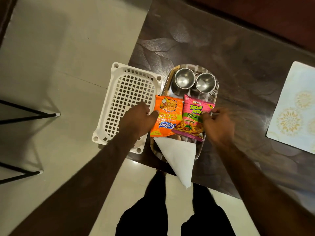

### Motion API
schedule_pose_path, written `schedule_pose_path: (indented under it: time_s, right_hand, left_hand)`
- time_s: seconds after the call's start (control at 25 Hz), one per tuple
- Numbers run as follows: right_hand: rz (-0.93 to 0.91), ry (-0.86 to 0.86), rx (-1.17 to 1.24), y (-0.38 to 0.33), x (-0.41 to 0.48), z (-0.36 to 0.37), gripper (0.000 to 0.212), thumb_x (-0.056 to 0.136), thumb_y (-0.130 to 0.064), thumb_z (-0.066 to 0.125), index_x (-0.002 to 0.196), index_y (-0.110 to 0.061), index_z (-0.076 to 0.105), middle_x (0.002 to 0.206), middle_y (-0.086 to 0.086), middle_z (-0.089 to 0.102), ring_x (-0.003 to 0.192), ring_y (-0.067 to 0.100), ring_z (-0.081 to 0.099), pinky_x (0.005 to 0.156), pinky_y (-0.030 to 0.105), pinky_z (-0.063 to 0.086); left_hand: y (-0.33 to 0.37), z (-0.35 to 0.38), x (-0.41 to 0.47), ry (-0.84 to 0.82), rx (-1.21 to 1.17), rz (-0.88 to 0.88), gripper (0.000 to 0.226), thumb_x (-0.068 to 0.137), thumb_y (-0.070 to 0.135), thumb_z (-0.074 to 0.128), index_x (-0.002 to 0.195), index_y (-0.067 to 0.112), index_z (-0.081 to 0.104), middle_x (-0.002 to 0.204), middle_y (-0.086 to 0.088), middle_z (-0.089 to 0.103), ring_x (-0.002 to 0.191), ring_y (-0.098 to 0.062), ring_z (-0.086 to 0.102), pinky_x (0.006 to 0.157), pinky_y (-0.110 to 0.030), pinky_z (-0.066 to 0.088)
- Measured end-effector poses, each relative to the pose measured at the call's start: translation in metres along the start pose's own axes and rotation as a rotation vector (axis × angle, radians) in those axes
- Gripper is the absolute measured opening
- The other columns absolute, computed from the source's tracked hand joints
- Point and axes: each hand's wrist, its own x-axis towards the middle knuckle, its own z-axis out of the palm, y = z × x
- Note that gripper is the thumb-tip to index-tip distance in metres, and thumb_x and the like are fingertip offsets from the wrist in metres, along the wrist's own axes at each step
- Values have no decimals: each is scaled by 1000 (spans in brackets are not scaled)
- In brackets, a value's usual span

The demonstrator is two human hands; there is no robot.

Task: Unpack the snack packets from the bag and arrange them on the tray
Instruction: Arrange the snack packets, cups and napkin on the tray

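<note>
An oval steel tray (167,79) lies at the near corner of a dark table. On it an orange Kurkure packet (167,116) and a pink Bingo packet (192,114) lie side by side, the pink one overlapping the orange one's lower right corner. My left hand (138,117) pinches the orange packet's left edge with the thumb on top. At the pink packet's right edge, my right hand (217,123), slightly blurred, pinches it between thumb and fingers. No bag is in view.
Two steel cups (185,80) (205,82) stand at the tray's far end. A folded white napkin (179,155) hangs over its near end. A white plastic basket (129,99) sits left of the tray, overhanging the table (230,48). A placemat (296,108) lies at right. Black metal legs (25,114) stand on the floor.
</note>
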Motion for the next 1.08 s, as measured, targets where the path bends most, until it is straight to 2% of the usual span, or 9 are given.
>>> schedule_pose_path:
  time_s: [0.08, 0.2, 0.32, 0.4, 0.52, 0.6, 0.72, 0.88, 1.08]
  right_hand:
    - [24, -38, -68, -7, -3, 5, 49, 91, -50, 66, 126, -17, 58, 106, 2, 76, 105, 29, 71, 80, 27, 41]
    - [82, -51, -9, -12, -6, 13, 64, 86, -52, 75, 132, -13, 54, 120, 6, 73, 113, 32, 70, 87, 28, 44]
    - [192, -100, 193, -12, -3, 17, 55, 86, -42, 80, 130, -14, 64, 110, 4, 78, 102, 28, 77, 98, 42, 60]
    - [240, -123, 304, -12, -2, 17, 40, 89, -31, 79, 123, -13, 70, 94, 4, 80, 84, 27, 79, 90, 50, 64]
    - [256, -129, 347, -14, -4, 18, 32, 93, -22, 75, 122, -11, 71, 97, 8, 80, 72, 23, 73, 85, 52, 65]
    - [249, -123, 355, -16, -7, 16, 34, 95, -19, 73, 127, -11, 68, 107, 10, 79, 74, 22, 72, 84, 48, 66]
    - [233, -166, 510, -27, -17, 16, 38, 95, -15, 73, 132, -14, 64, 112, 6, 77, 86, 20, 77, 67, 31, 65]
    - [187, -284, 566, -56, -38, 36, 38, 92, -16, 78, 127, -17, 62, 101, 5, 79, 93, 28, 80, 81, 51, 66]
    - [96, -336, 603, -109, -47, 75, 47, 90, -17, 79, 131, -14, 56, 100, -1, 78, 92, 20, 79, 89, 51, 64]
  left_hand:
    - [7, 13, 0, -54, 60, -9, 49, 89, 60, 64, 109, 16, 58, 110, -4, 67, 103, -25, 65, 92, -42, 54]
    - [6, 21, 1, -41, 27, 37, 39, 88, 45, 74, 101, 16, 52, 113, -8, 69, 106, -28, 66, 89, -40, 54]
    - [3, 20, 3, -54, -110, 40, 27, 92, 26, 71, 98, 16, 46, 112, -10, 70, 105, -30, 67, 89, -42, 56]
    - [-2, 15, 8, -63, -206, 8, 21, 94, 21, 67, 100, 17, 47, 100, 0, 67, 96, -26, 66, 77, -36, 56]
    - [-13, 6, 12, -97, -311, 13, 16, 97, 17, 63, 102, 20, 48, 96, 5, 63, 91, -18, 65, 66, -26, 50]
    - [-19, 3, 13, -106, -357, 28, 14, 98, 15, 62, 101, 21, 49, 98, 4, 64, 91, -18, 67, 70, -29, 54]
    - [-28, -6, 17, 5, -490, -11, 20, 96, 10, 61, 95, 26, 50, 93, 8, 64, 88, -12, 68, 72, -32, 57]
    - [-53, -31, 27, 218, -555, -88, 17, 97, 12, 57, 108, 22, 49, 96, 9, 63, 89, -13, 68, 81, -38, 60]
    - [-66, -67, 43, 291, -470, -109, 18, 99, 17, 54, 115, 24, 47, 97, 9, 63, 90, -9, 67, 73, -31, 58]
